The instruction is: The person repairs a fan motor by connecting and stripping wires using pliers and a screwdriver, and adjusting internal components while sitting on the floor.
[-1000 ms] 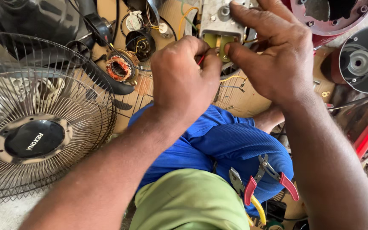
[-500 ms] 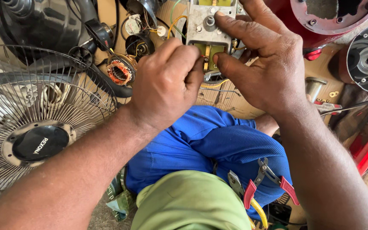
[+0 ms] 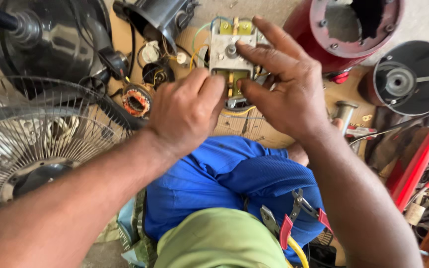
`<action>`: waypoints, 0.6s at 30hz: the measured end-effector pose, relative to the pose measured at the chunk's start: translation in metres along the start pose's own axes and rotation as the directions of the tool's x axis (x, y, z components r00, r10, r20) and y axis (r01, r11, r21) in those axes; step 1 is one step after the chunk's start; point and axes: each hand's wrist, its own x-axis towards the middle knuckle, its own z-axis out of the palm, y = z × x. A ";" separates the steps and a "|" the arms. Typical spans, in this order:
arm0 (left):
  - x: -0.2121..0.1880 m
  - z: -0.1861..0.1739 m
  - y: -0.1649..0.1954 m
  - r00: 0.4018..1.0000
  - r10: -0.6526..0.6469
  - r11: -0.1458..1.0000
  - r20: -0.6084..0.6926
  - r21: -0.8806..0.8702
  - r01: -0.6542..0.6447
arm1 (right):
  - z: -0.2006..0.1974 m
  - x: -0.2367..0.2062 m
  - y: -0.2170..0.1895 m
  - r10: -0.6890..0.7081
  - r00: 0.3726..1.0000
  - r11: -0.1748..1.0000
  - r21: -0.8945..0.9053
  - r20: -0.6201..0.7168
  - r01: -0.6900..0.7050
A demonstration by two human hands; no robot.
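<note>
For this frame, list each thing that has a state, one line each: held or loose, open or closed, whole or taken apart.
Left hand: fingertips pinching the motor block's lower edge.
Right hand: fingers spread over the block.
Small motor block: bare, wires attached, held between both hands.
Wire fan guard: detached, lying flat.
Copper-wound stator: loose, exposed.
Red housing: opened, hollow.
Red-handled pliers: jaws apart, resting on the lap.

Both forearms reach forward, converging. The left hand (image 3: 187,116) curls loosely; the right hand (image 3: 286,92) spreads its fingers, thumbs nearly meeting.
</note>
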 end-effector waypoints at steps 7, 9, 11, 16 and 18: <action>-0.011 -0.010 0.021 0.783 -0.602 0.684 0.158 -0.404 0.608 | 0.003 -0.006 0.009 0.016 1.000 1.000 0.002 0.011 -0.016; -0.008 -0.010 0.016 0.602 -0.721 0.447 0.343 -0.433 0.783 | 0.003 -0.006 0.009 0.030 0.999 1.000 0.004 0.012 -0.030; -0.002 -0.006 0.011 0.347 -0.743 0.069 0.572 -0.451 0.890 | 0.003 -0.006 0.008 0.053 0.998 0.999 0.004 0.013 -0.053; 0.009 0.002 0.007 0.155 -0.676 -0.371 0.720 -0.514 0.773 | 0.003 -0.007 0.006 0.054 0.999 0.998 -0.026 0.007 -0.054; 0.009 0.004 0.010 0.117 -0.686 -0.442 0.718 -0.539 0.717 | 0.003 -0.007 0.006 0.050 0.999 0.999 -0.021 0.006 -0.050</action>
